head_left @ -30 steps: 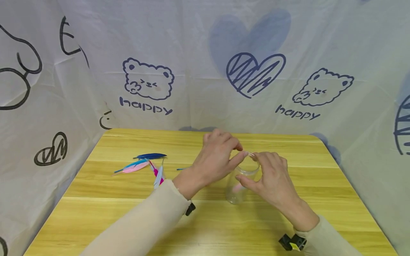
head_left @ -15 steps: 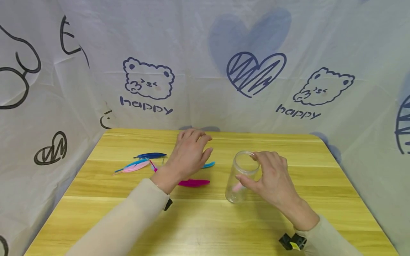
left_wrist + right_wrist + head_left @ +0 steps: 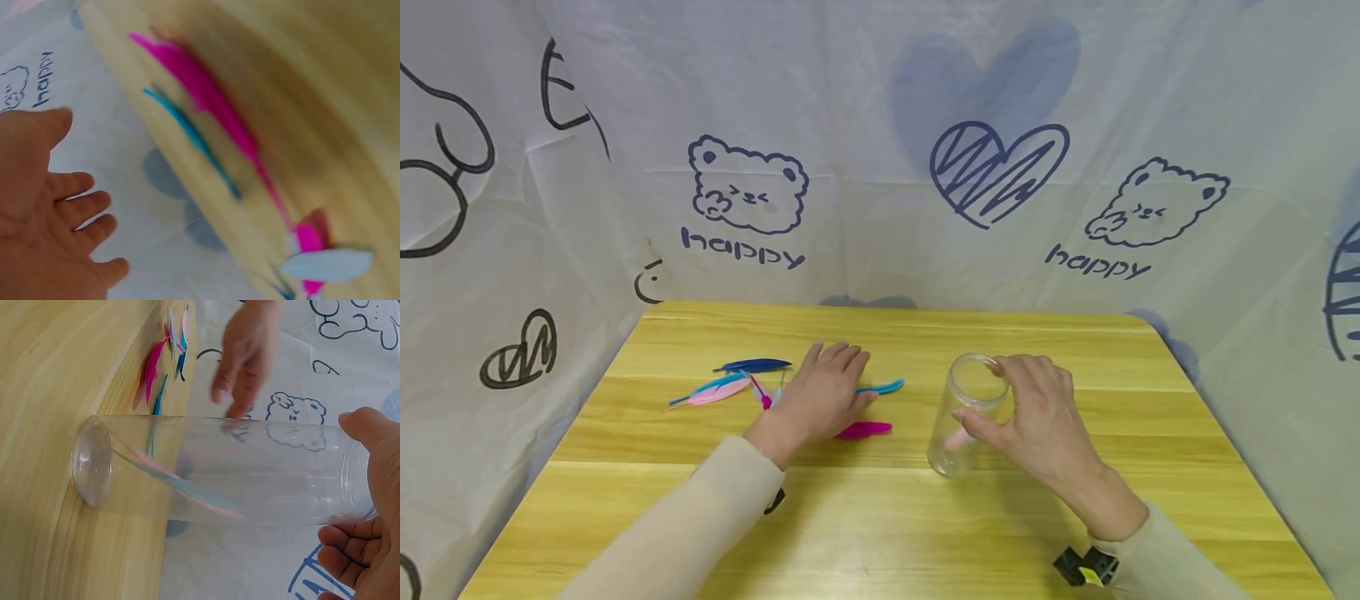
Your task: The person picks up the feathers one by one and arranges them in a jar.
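My right hand [image 3: 1037, 421] grips a clear jar [image 3: 942, 450] near its rim, thumb on one side and fingers on the other. The jar stands upright and uncapped on the table; inside it lean a pink feather [image 3: 222, 511] and a pale blue-green feather [image 3: 194, 487]. My left hand [image 3: 818, 393] is over the table left of the jar, fingers spread and holding nothing. Beneath and beside it lie a magenta feather [image 3: 868, 430] and a bright blue feather [image 3: 883, 387]. A pale feather [image 3: 328, 264] crosses another magenta one in the left wrist view.
Farther left on the wooden table [image 3: 625, 508] lie a dark blue feather [image 3: 752, 366], a light blue feather [image 3: 703, 388] and a pink feather [image 3: 721, 392]. A white cloth [image 3: 865, 100] with drawn bears and hearts hangs behind the table and at both sides.
My left hand has moved from the jar's mouth leftward, then lower over the feathers. The right hand and the jar have stayed in place.
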`<state>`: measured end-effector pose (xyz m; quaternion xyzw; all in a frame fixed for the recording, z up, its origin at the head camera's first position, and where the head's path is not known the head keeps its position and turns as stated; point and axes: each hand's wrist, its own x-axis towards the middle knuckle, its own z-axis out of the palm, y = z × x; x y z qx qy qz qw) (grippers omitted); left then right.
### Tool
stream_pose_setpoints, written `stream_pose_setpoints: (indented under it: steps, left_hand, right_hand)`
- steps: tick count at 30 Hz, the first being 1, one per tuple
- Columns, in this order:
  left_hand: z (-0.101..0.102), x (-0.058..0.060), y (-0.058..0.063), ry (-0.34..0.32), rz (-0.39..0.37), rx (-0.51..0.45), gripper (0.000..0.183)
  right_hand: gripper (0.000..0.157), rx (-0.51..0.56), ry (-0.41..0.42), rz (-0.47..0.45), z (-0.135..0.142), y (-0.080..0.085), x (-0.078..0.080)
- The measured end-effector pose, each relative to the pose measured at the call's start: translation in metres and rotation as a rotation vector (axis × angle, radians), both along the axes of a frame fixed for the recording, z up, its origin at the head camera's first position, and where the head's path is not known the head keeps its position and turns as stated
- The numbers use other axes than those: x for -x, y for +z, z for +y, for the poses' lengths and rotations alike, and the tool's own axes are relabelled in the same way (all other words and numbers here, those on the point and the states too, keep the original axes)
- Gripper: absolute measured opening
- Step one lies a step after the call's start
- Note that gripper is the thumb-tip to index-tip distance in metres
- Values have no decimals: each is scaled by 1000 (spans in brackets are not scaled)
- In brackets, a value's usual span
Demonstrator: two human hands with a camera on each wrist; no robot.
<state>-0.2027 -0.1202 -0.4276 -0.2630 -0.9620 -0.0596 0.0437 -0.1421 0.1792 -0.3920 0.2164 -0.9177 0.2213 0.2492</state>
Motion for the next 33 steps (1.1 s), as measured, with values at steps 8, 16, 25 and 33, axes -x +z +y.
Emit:
stream_pose_setpoints:
  steps: [8,16,25,33]
  left_hand:
    - [4,-7,-26,16,-248,33,81]
    - [6,-9,-41,4,-317,69,82]
    - [-2,3,-41,197,-370,145,85]
    - [9,8,-37,349,-437,109,89]
  right_hand:
    - [65,-1,2,-13,-1,0,0]
    - [65,4,4,-2,-1,0,0]
    - [65,7,10,13,0,0,1]
    - [65,13,10,13,1,0,1]
